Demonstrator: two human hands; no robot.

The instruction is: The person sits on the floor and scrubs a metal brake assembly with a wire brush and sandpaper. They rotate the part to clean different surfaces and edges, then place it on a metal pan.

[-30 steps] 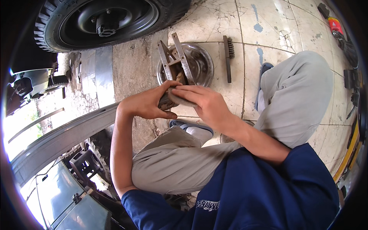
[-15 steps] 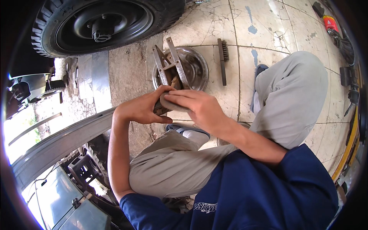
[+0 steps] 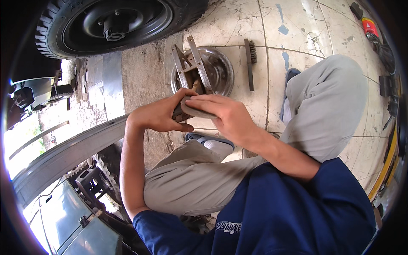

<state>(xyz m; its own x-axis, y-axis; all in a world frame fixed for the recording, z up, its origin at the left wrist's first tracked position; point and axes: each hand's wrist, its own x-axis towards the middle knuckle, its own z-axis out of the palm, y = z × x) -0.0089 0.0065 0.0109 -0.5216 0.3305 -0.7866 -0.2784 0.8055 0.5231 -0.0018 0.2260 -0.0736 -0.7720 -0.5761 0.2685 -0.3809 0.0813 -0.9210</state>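
Note:
My left hand [image 3: 160, 114] is curled around the near end of a rusty metal frame with two long parallel arms [image 3: 198, 63]; the gripped end is mostly hidden by my fingers. In my right hand [image 3: 233, 115] is a flat, grey-brown pad with a rounded edge [image 3: 196, 111]. My fingers lie stretched along its top, and it rests against the part in my left hand. What the pad is made of I cannot make out. Beneath the frame's arms a round, dished metal disc [image 3: 226, 70] lies on the tiles.
A wire brush [image 3: 250, 66] lies right of the disc. At the upper left stands a large black tyre [image 3: 46, 36] on its wheel. A metal rail [image 3: 76, 146] runs past my left forearm. My bent right knee [image 3: 335, 80] flanks the work, and a red can [image 3: 369, 27] sits far right.
The view has shifted slightly, so floor things appear a little higher and to the right. My right hand and the pad have slid slightly rightward; the left hand keeps its grip.

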